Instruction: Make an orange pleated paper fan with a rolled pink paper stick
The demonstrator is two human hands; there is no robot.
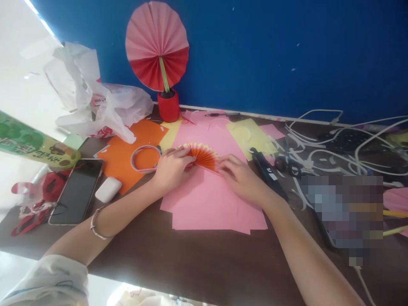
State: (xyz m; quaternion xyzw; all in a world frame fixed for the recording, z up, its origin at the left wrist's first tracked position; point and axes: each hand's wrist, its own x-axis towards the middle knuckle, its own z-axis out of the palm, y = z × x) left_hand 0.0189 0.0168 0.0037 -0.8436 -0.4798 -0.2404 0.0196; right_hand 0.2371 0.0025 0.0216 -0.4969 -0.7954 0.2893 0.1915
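Note:
A pleated orange paper fan [204, 156] with a pale yellow scalloped edge is spread in a half circle over pink paper sheets [210, 204]. My left hand [174, 166] grips its left end, thumb and fingers closed on the folds. At the right end, my right hand [237, 173] has its bent fingers pinched on the fan's lower edge. Just left of my left hand lies a roll of tape [145, 159], on an orange sheet [113, 163].
Behind stands a pink and red round fan [157, 42] in a red holder [168, 106]. Plastic bags [108, 106], a phone [76, 191] and a white case [108, 189] are on the left. White cables [331, 155] and a black tool [269, 174] lie right.

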